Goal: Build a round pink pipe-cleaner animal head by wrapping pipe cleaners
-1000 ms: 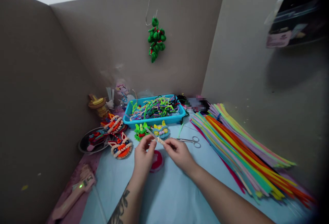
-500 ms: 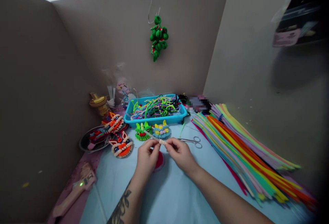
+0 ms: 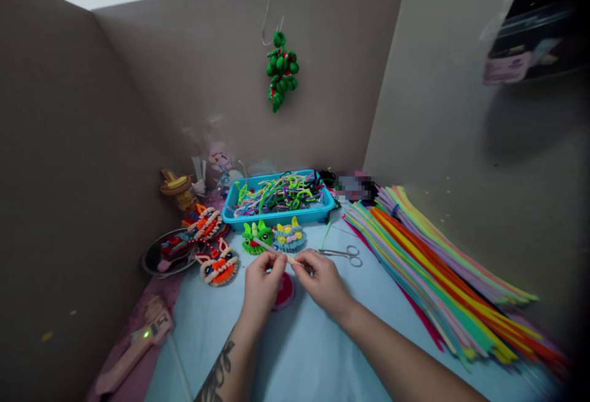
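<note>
A pale cream pipe cleaner (image 3: 291, 260) stretches between my two hands, its middle part twisted or coiled. My left hand (image 3: 263, 280) pinches it with thumb and forefinger, and a straight tail sticks out up and to the left. On the other side my right hand (image 3: 323, 282) grips the right end, fingers curled. Below them on the cloth sits a round red item (image 3: 284, 291), partly covered by my left hand. Just beyond are a green dragon-like head (image 3: 257, 237) and a blue-and-yellow one (image 3: 290, 236), both made of pipe cleaners. Scissors (image 3: 343, 254) lie right of my right hand.
A blue tray (image 3: 279, 219) of pipe-cleaner scraps stands at the back. Bundles of long pipe cleaners (image 3: 442, 267) cover the right side. Orange-and-cream lion heads (image 3: 220, 267), a metal bowl (image 3: 152, 260) and a glue gun (image 3: 138, 346) are at left. Grey partitions surround the table.
My right hand has shifted slightly left, closer to my left hand, and its fingers now cover more of the coiled part. The camera view has tilted a little.
</note>
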Motion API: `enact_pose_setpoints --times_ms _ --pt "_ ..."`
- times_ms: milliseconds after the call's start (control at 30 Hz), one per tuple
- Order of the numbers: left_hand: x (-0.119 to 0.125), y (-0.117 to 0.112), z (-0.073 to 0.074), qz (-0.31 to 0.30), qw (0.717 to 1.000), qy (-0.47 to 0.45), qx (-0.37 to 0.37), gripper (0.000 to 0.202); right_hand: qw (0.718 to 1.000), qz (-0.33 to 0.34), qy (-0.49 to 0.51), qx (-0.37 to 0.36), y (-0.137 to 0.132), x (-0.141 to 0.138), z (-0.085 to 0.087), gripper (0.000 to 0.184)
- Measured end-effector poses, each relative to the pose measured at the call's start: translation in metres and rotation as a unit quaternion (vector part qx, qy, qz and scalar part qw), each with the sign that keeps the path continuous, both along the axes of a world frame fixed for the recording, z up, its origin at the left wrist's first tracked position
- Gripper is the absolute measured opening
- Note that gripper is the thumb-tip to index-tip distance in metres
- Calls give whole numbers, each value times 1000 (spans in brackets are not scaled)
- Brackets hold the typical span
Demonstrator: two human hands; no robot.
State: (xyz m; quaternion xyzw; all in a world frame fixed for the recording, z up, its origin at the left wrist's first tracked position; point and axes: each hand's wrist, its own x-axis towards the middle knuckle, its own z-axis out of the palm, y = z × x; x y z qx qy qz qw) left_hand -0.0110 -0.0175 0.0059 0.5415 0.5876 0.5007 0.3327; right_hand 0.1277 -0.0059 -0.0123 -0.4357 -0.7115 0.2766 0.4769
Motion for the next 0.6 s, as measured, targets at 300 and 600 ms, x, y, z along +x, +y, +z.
enact_pose_setpoints --times_ms 300,600 --pt "0 3 -7 -20 997 -70 -24 30 997 -49 -28 50 0 -2 -4 14" --pt "2 1 -2 -9 976 -186 -111 39 982 -102 -116 106 4 3 -7 17"
